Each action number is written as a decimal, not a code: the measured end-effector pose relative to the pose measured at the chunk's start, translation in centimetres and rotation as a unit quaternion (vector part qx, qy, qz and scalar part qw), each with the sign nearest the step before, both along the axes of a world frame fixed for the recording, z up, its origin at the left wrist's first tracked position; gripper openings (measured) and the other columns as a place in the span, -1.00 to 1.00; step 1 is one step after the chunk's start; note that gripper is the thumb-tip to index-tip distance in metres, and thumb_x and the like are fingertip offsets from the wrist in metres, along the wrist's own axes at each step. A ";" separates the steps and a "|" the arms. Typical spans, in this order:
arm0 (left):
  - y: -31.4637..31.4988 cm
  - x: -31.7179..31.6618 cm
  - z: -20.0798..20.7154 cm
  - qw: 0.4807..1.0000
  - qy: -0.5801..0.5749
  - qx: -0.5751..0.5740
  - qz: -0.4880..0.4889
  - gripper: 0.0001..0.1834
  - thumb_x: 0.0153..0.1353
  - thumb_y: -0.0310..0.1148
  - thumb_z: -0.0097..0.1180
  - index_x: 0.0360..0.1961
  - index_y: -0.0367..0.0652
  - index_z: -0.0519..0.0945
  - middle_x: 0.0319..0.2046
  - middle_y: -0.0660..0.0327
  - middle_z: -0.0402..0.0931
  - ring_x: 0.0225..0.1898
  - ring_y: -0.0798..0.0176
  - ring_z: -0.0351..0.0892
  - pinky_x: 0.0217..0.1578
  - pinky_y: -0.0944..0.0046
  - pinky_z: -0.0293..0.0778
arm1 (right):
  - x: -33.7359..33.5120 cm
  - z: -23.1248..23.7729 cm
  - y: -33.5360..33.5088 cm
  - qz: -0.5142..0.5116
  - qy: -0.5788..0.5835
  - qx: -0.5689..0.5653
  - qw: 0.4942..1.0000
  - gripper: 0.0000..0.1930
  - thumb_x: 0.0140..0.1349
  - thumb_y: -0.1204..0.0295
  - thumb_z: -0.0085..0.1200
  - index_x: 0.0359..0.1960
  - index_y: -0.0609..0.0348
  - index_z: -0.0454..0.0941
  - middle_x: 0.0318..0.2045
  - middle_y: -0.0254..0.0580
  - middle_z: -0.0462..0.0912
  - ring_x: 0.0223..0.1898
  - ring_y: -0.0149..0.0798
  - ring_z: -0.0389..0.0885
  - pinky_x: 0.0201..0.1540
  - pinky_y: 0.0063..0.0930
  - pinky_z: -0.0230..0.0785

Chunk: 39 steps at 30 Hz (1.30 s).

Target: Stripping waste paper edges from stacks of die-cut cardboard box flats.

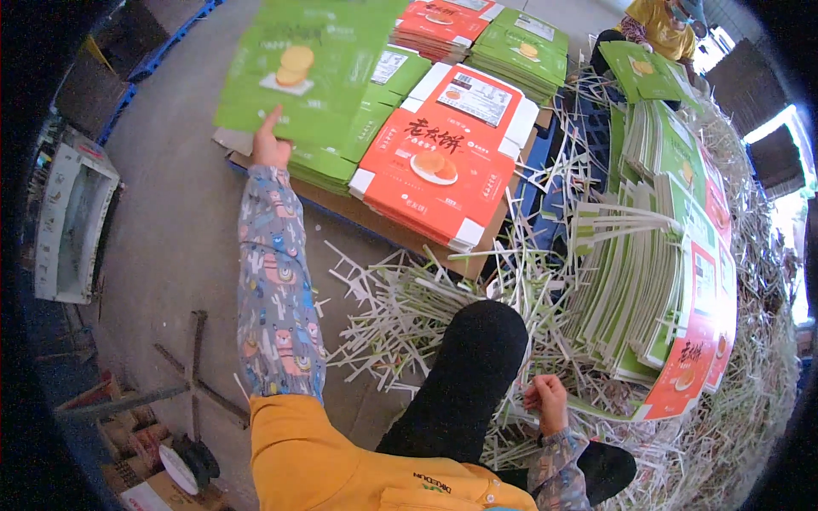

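Note:
My left hand (271, 150), arm stretched far forward, grips the near edge of a flat green carton blank (256, 106). Its index finger lies along the printed face. The blank is tilted above a pile of green blanks (328, 166) and hides part of it. Beside that pile is a stack of red carton blanks (443, 162). My right hand (548, 402) hangs low beside my knee with its fingers curled, and nothing shows in it. It is close to the lower end of a leaning stack of uncut green and red sheets (630, 281).
More red (443, 25) and green stacks (521, 53) stand farther back on a blue pallet (538, 162). Paper offcuts (392, 315) litter the floor and heap up at right. A co-worker (660, 34) handles green sheets at far right. A metal stand (192, 383) is at lower left.

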<state>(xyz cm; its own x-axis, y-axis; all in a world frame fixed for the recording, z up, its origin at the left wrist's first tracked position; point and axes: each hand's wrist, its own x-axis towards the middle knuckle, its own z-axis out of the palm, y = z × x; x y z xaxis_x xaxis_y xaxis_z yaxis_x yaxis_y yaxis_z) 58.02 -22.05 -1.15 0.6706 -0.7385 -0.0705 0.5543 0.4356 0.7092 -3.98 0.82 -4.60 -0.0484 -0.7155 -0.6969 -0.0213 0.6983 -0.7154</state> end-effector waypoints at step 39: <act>-2.9 -3.9 -14.2 0.866 -0.367 0.336 0.041 -0.44 -0.11 -0.52 0.05 0.01 -0.33 0.26 -0.12 0.07 0.33 -0.13 0.19 0.36 -0.14 0.25 0.32 | -7.5 2.7 2.5 -0.056 0.095 -0.182 0.977 -0.87 0.20 0.41 -0.11 -0.34 0.21 0.35 -0.60 -0.34 0.45 -0.58 -0.51 0.38 -0.53 -0.65 0.26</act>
